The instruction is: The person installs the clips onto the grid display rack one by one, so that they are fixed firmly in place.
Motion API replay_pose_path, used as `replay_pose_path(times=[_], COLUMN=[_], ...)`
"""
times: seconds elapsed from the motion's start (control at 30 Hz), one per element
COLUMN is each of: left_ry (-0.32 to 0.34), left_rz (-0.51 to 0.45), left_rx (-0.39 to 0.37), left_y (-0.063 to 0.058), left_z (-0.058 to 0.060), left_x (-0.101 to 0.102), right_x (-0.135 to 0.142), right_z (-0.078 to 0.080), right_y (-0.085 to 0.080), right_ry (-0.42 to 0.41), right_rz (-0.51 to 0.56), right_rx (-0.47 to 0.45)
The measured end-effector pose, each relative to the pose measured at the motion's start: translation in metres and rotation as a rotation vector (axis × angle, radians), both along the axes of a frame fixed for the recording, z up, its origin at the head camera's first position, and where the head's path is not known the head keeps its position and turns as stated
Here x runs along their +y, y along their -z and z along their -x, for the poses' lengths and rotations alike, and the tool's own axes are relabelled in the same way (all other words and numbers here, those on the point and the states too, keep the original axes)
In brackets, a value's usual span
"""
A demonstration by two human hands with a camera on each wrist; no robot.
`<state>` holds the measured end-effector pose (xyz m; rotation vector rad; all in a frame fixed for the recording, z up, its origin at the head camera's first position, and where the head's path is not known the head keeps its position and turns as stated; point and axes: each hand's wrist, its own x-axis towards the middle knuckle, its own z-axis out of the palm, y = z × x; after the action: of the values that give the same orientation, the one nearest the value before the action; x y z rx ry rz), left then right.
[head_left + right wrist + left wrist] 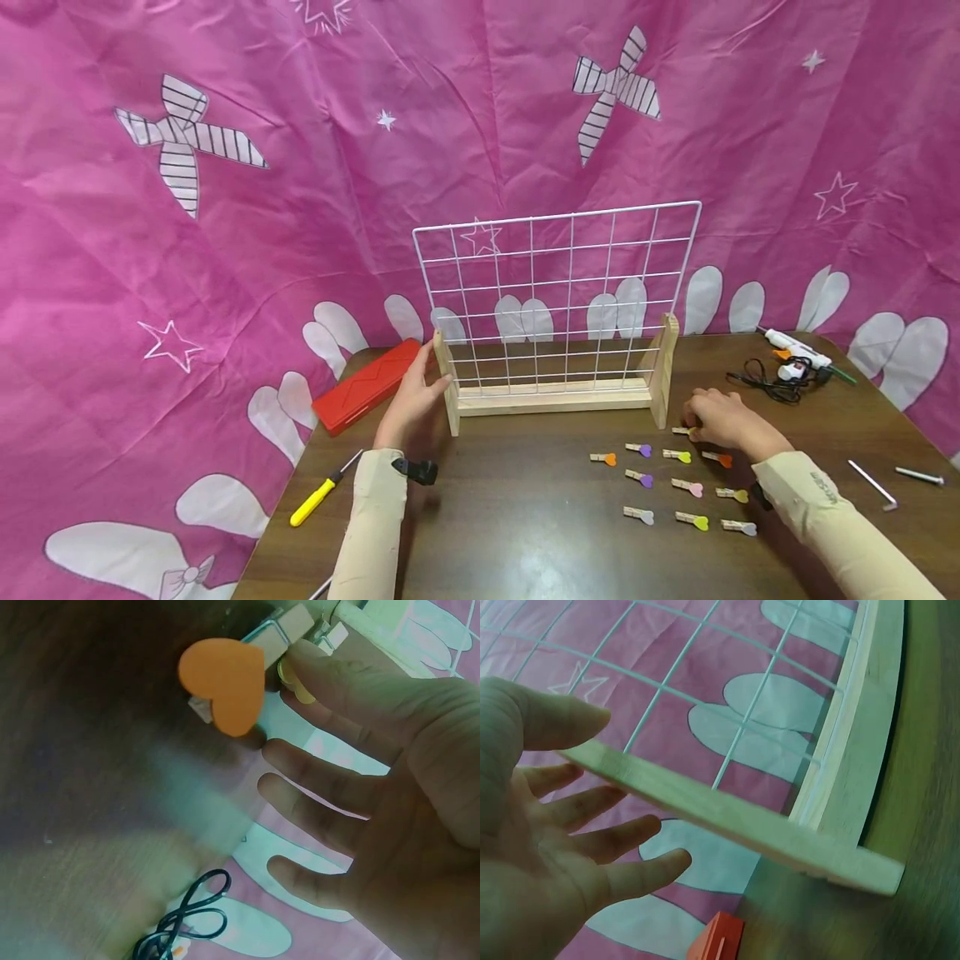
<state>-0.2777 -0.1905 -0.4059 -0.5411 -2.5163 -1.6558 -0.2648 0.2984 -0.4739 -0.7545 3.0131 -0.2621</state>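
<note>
My left hand (414,396) is at the left wooden upright (446,379) of a stand that carries a white wire grid (551,300). In the left wrist view its straight, spread fingers lie along the upright's outer side, the thumb over the inner side. My right hand (723,419) pinches a small wooden clothespin with a yellow heart (297,684) between thumb and index finger, low over the table. Close by lies a clothespin with an orange heart (225,684). Several more heart clothespins, among them a pink one (688,487) and a purple one (640,478), lie in loose rows.
Left of the stand lies a red case (367,387), with a yellow-handled screwdriver (318,498) nearer the front. A white glue gun (795,348) with a black cord (772,385) sits at the back right. An Allen key (873,485) and a bolt (919,476) lie at far right.
</note>
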Motion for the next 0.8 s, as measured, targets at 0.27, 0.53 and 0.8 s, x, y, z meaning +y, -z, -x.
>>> replay_pose_path(times=[0.27, 0.53, 0.8], left_ry=[-0.061, -0.076, -0.085], left_rz=[-0.051, -0.097, -0.125], left_rx=[-0.011, -0.008, -0.04], left_y=[0.01, 0.017, 0.019], left_z=[0.003, 0.004, 0.006], left_x=[0.009, 0.014, 0.013], right_x=[0.001, 0.007, 0.006], right_z=[-0.004, -0.008, -0.009], right_y=[-0.008, -0.035, -0.061], right_ry=[0.022, 0.035, 0.014], right_rz=[0.052, 0.198, 0.19], right_rx=[-0.065, -0.06, 0.036])
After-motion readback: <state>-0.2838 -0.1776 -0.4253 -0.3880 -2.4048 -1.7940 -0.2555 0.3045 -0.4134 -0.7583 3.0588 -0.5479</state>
